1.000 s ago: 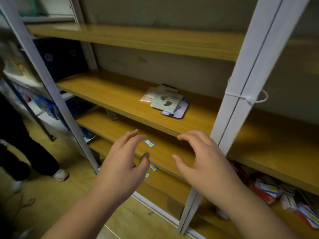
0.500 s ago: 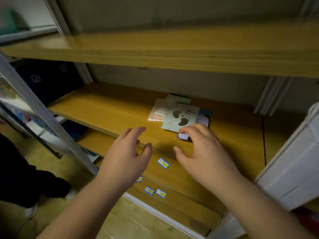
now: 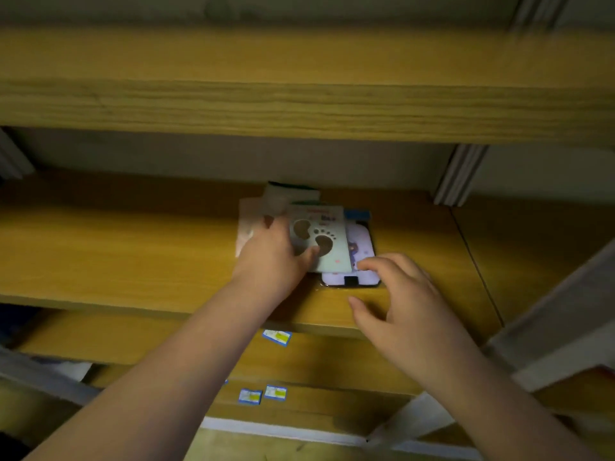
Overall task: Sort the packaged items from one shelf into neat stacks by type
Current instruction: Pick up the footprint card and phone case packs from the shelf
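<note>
Packets: a pale green footprint packet [image 3: 324, 241] is lying atop an untidy pile at frame centre on the wooden shelf [image 3: 133, 261].
Left hand [image 3: 271, 257]: fingers are gripping the footprint packet's left edge.
Right hand [image 3: 396, 304]: hovering right of the pile, fingers loosely spread, holding nothing.

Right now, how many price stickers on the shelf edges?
3. One sticker under the working shelf's front edge, below the left hand; a pair on the next edge down. The forearm may hide more.
</note>
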`<state>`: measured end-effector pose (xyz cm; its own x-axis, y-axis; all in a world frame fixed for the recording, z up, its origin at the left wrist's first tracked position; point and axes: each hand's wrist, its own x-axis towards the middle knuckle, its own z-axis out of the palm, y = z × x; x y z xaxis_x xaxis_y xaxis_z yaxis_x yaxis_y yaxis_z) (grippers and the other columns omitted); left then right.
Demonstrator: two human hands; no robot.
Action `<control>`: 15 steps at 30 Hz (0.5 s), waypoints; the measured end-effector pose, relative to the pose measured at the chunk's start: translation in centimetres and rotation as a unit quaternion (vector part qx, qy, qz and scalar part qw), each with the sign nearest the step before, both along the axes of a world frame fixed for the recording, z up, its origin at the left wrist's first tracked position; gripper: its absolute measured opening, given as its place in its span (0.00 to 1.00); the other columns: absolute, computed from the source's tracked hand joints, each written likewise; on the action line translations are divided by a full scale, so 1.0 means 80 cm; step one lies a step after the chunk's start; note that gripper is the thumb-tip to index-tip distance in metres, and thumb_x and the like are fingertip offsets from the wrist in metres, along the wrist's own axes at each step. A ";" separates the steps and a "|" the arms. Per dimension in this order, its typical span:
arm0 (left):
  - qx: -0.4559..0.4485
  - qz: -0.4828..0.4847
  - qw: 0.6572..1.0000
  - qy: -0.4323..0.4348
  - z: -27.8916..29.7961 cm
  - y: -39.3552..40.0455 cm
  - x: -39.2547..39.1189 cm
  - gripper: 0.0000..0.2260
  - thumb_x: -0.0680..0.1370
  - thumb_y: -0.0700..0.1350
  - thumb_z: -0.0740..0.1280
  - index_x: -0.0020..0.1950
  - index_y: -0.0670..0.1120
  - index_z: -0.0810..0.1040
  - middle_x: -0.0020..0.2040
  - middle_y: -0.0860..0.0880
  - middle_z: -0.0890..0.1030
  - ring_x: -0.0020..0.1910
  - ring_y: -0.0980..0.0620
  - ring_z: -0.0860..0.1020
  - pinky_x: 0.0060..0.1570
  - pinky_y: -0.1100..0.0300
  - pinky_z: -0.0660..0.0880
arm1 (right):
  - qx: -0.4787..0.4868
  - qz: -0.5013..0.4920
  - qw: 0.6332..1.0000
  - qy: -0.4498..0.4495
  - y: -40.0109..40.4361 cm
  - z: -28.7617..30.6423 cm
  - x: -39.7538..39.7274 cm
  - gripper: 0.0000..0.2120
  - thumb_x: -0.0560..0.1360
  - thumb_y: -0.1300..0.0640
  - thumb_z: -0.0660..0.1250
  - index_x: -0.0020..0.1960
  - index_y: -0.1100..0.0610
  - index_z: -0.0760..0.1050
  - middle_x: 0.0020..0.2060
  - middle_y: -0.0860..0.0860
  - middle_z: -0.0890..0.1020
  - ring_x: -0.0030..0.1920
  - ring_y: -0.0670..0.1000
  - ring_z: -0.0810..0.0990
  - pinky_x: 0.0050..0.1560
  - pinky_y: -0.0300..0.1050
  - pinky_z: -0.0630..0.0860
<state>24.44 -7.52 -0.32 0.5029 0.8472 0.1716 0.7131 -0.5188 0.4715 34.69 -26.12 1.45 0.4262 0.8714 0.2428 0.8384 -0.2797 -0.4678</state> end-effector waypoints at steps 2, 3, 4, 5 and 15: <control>-0.044 -0.021 0.997 -0.067 -0.003 0.010 -0.003 0.32 0.70 0.56 0.75 0.71 0.49 0.70 0.65 0.42 0.74 0.64 0.41 0.72 0.58 0.57 0.70 | -0.015 -0.028 1.000 0.001 -0.001 -0.002 -0.005 0.24 0.75 0.41 0.64 0.69 0.40 0.66 0.58 0.32 0.63 0.59 0.33 0.58 0.50 0.32 0.63; -0.084 -0.030 0.990 -0.109 -0.005 0.015 -0.007 0.31 0.70 0.54 0.76 0.70 0.50 0.72 0.65 0.44 0.76 0.65 0.43 0.72 0.61 0.59 0.69 | -0.020 -0.039 0.999 -0.009 -0.002 -0.002 -0.009 0.24 0.75 0.41 0.63 0.70 0.41 0.66 0.60 0.34 0.65 0.60 0.34 0.59 0.51 0.33 0.63; -0.141 -0.034 0.977 -0.158 -0.006 0.018 -0.012 0.27 0.69 0.52 0.77 0.66 0.51 0.74 0.63 0.46 0.77 0.64 0.44 0.74 0.63 0.56 0.71 | -0.026 -0.049 0.998 -0.021 -0.002 -0.003 -0.013 0.24 0.75 0.41 0.62 0.70 0.42 0.65 0.62 0.36 0.66 0.60 0.35 0.60 0.53 0.34 0.64; -0.205 -0.030 0.956 -0.209 -0.005 0.020 -0.017 0.22 0.70 0.50 0.77 0.61 0.54 0.75 0.61 0.47 0.79 0.61 0.45 0.77 0.62 0.52 0.75 | -0.029 -0.059 0.997 -0.031 -0.002 -0.002 -0.017 0.24 0.75 0.41 0.62 0.70 0.42 0.65 0.63 0.38 0.67 0.60 0.36 0.61 0.53 0.35 0.65; -0.473 -0.046 0.801 -0.363 0.007 0.025 -0.084 0.15 0.78 0.32 0.66 0.56 0.51 0.73 0.53 0.46 0.84 0.46 0.43 0.86 0.39 0.50 0.83 | -0.096 -0.186 0.977 -0.026 0.025 -0.014 -0.035 0.28 0.75 0.39 0.64 0.71 0.48 0.63 0.62 0.47 0.73 0.55 0.45 0.68 0.46 0.42 0.69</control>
